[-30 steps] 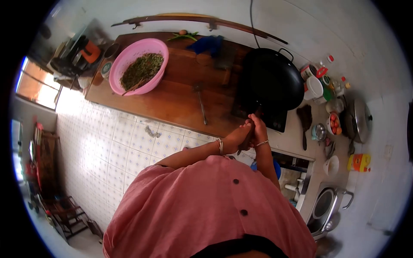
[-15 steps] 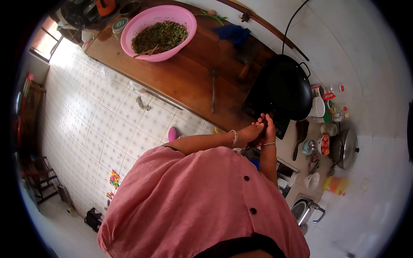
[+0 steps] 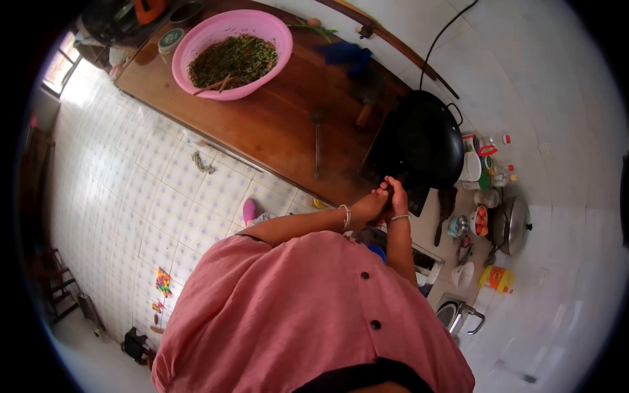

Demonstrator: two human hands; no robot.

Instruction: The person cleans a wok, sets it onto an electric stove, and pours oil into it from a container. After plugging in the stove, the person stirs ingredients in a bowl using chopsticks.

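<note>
Below the black wok (image 3: 431, 141), my two hands come close together around a dark, narrow piece that looks like its long handle. My left hand (image 3: 369, 208), with a bangle at the wrist, closes on it from the left. On the other side is my right hand (image 3: 398, 198), fingers curled near the wok's rim; a bangle circles that wrist too. Most of the handle is hidden by the hands. The wok sits on a dark stove (image 3: 378, 160) and its far loop handle faces the wall.
A pink basin (image 3: 282, 62) of chopped greens with chopsticks stands on the wooden counter (image 3: 262, 124). A ladle (image 3: 318, 150) and a blue cloth (image 3: 347, 56) lie nearby. Bottles, bowls, a large lid (image 3: 514, 226) and a sink tap (image 3: 477, 321) line the right side.
The whole view has shifted slightly left and down. My hands stay together at the wok's handle, and the wok keeps its place on the stove.
</note>
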